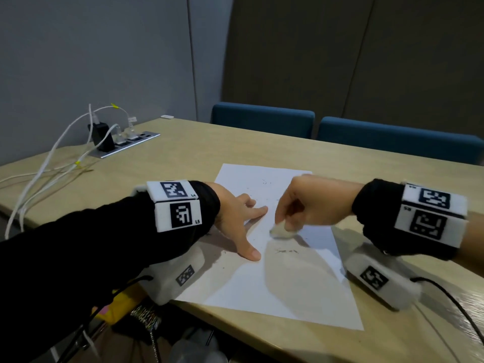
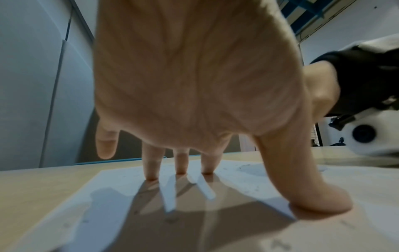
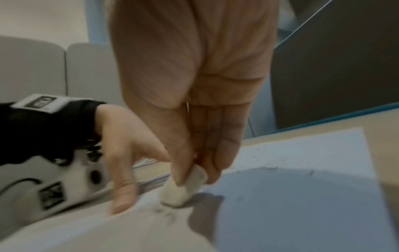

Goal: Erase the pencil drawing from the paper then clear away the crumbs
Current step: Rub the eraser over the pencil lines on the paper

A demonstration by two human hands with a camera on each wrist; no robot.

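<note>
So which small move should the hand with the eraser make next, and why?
Probably a short rub toward the person: the right hand pinches the eraser down on the paper, grey marks remain just ahead, and the left hand presses the sheet flat.

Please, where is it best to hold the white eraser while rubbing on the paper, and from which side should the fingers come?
Hold the eraser by its upper half, coming from above, as the right hand does: thumb on one broad side, fingers on the other. It is a small rounded block, tilted, with its lower end on the paper, so that end should probably stay free. The left hand presses the sheet flat.
</note>
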